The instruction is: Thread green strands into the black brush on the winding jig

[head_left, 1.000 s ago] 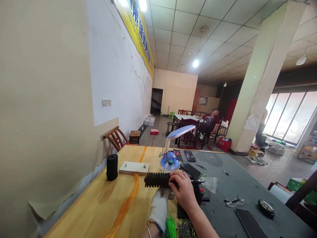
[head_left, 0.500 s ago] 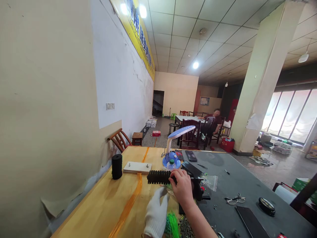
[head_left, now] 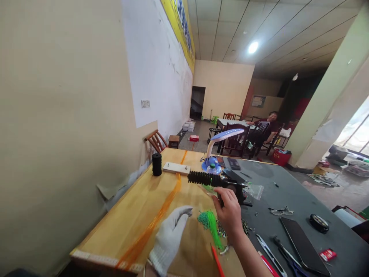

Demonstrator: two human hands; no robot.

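A black ridged roll point(head_left: 203, 178) extends leftward from a dark clamp-like holder point(head_left: 240, 191) at the table's middle. My bare right hand point(head_left: 229, 209) is just below the roll and in front of the holder, fingers bent and thumb near the fingertips; anything between them is too small to see. Lower left, my left hand point(head_left: 170, 236) wears a white knitted glove. Its thumb and fingers come together in a pinch over the wood, on something I cannot make out. Between the hands are small teal beads point(head_left: 204, 218) and a bundle of bright green strands point(head_left: 213, 229).
Orange strands point(head_left: 161, 215) run along the wood beside a white board point(head_left: 176, 168) with two pegs and a black spool point(head_left: 157, 164). A blue lamp point(head_left: 211, 163) stands behind. Tweezers point(head_left: 271, 254), a phone point(head_left: 304, 244) and glasses point(head_left: 281, 211) lie right. Another person sits far back.
The view has tilted down and swung left. My right hand has come off the black roll to below it. My gloved left hand has moved away from the roll, toward the lower left.
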